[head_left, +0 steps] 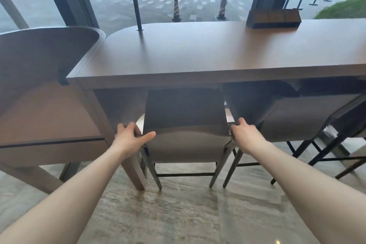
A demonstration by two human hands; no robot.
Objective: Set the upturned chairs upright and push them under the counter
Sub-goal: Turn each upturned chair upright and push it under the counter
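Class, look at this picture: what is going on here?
A person stands at a long wooden counter by a window. The left hand and right hand grip the two sides of an upright chair's backrest. Its seat is already partly under the counter. Another chair stands tucked in to the right.

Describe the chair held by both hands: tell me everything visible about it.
The chair stands upright on the pale stone-look floor, its dark seat partly tucked under the wooden counter. The low curved backrest looks padded in grey-brown fabric. Slim dark tapered legs are joined by a thin black crossbar. The left hand grips the backrest's left top corner, the right hand its right corner. A similar chair stands close on its right.
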